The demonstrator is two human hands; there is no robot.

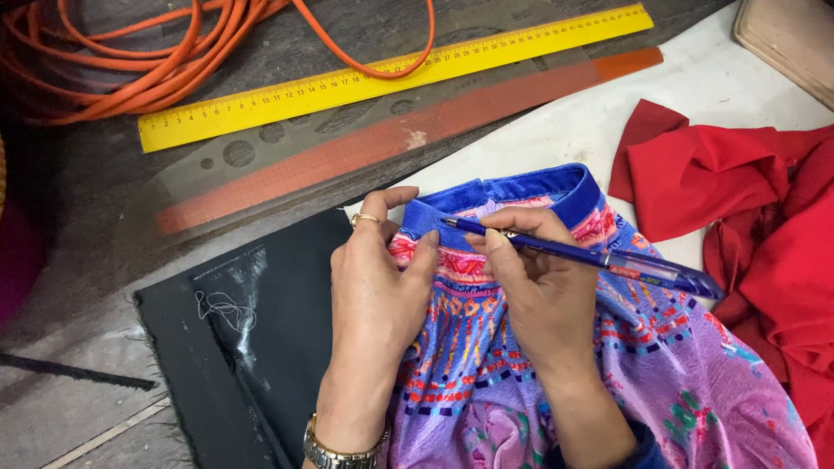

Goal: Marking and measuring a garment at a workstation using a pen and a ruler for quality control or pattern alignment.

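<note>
Head view: the left hand [378,295] pinches the patterned garment [556,347] just below its blue band [521,195] near the table's [556,130] middle, while the right hand [543,287] grips a blue pen [591,256], tip at the band. Loose fabric could shift under the tip and smear or misplace a mark; the red cloth [738,200] beside it could snag the pen's tail.

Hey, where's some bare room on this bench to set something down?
Bare white surface lies between the orange template strip and the red cloth. The black fabric left of the left hand is flat and mostly bare. Crowded: the orange cable and yellow ruler up top.
</note>
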